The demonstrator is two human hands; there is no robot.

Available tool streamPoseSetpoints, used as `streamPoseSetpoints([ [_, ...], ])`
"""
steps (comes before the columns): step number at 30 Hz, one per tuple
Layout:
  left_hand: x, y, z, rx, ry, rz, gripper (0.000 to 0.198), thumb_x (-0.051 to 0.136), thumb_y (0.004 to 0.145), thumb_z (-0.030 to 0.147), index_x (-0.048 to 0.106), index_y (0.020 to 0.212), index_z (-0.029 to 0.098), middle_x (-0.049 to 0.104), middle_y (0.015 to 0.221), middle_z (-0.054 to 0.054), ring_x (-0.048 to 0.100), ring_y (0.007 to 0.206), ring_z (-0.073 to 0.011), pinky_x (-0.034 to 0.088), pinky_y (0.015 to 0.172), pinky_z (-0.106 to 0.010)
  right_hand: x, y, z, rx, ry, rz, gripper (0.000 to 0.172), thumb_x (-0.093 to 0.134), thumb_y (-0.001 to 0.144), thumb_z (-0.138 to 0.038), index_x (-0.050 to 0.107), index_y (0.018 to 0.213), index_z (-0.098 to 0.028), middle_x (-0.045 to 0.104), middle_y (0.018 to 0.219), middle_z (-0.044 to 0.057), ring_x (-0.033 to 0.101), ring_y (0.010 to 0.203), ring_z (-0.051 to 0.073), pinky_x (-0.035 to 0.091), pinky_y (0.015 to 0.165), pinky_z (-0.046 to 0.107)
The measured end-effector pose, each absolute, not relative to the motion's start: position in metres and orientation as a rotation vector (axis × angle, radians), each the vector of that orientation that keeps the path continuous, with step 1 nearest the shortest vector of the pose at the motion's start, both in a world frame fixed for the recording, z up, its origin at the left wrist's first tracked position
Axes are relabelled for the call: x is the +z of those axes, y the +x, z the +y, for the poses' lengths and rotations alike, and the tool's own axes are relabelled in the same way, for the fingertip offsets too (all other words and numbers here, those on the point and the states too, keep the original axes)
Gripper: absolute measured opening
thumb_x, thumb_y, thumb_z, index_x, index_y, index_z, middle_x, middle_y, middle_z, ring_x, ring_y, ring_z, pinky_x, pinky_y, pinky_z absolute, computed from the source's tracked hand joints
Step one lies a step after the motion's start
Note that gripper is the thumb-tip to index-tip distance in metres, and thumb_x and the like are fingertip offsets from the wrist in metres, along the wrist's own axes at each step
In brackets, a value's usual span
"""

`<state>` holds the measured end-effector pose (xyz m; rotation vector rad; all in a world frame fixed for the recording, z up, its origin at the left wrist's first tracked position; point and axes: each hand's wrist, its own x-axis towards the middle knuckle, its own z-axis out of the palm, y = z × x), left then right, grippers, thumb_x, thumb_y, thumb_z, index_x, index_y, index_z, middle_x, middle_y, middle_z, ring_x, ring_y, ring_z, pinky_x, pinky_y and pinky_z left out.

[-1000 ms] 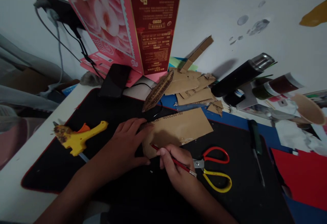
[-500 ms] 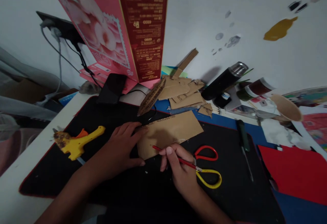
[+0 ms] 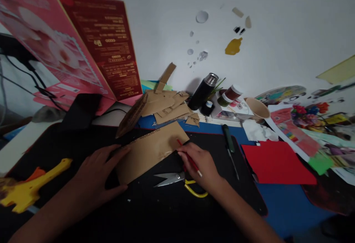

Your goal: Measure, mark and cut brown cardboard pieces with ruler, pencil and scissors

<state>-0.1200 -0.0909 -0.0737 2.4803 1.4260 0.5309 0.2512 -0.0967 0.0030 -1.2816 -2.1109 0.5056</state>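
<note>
A flat piece of brown cardboard (image 3: 149,150) with printed digits along its far edge lies on the black mat (image 3: 149,213). My left hand (image 3: 97,171) rests at the cardboard's left end, thumb and fingers spread apart, fingertips on its edge. My right hand (image 3: 201,163) is closed round a red pencil (image 3: 192,161). The pencil's tip is over the right part of the cardboard; whether it touches I cannot tell. Beneath and beside my right hand lie scissors (image 3: 173,178) with red and yellow handles, their blades slightly apart and the red handle mostly hidden.
A yellow glue gun (image 3: 36,187) lies on the left, a green-handled screwdriver (image 3: 229,139) on the right. Behind are cardboard scraps (image 3: 163,104), a black flask (image 3: 203,91), a phone (image 3: 81,112) and a tall pink box (image 3: 66,51). Red paper (image 3: 277,161) lies far right.
My right hand has moved the pencil from the cardboard's left part to its right end, now covering the red scissor handle. My left hand stays at the left edge. The view has turned right.
</note>
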Motion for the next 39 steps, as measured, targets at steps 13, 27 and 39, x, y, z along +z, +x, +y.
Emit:
streamPoseSetpoints([
  [13,-0.019,-0.128,-0.103,0.485,2.459,1.490,0.090,0.077,0.091,0.049,0.034,0.169,0.052,0.056,0.161,-0.006,0.064,0.139,-0.0366,0.056,0.112,-0.048,-0.014,0.321,-0.036,0.303,-1.663,-2.150,0.044,0.054,0.106,-0.012,0.070,0.146,-0.021,0.078,0.138,0.016,0.076,0.124,0.032,0.061,0.106,0.046],
  [27,-0.011,-0.137,-0.109,0.442,2.571,1.479,0.087,0.071,0.094,0.038,0.027,0.167,0.057,0.045,0.167,-0.006,0.053,0.146,-0.0436,0.046,0.119,-0.065,-0.008,0.289,-0.044,0.567,-1.683,-2.094,0.037,0.063,0.108,-0.036,0.074,0.140,-0.019,0.084,0.104,0.010,0.079,0.091,0.029,0.059,0.082,0.039],
  [39,-0.008,-0.125,-0.105,0.566,2.614,1.521,0.059,0.061,0.099,0.030,0.055,0.157,0.039,0.051,0.168,-0.010,0.049,0.154,-0.0458,0.037,0.127,-0.072,-0.019,0.271,-0.032,0.941,-1.533,-1.836,0.043,0.070,0.098,-0.056,0.061,0.073,-0.022,0.056,0.064,-0.004,0.048,0.059,0.015,0.035,0.059,0.027],
])
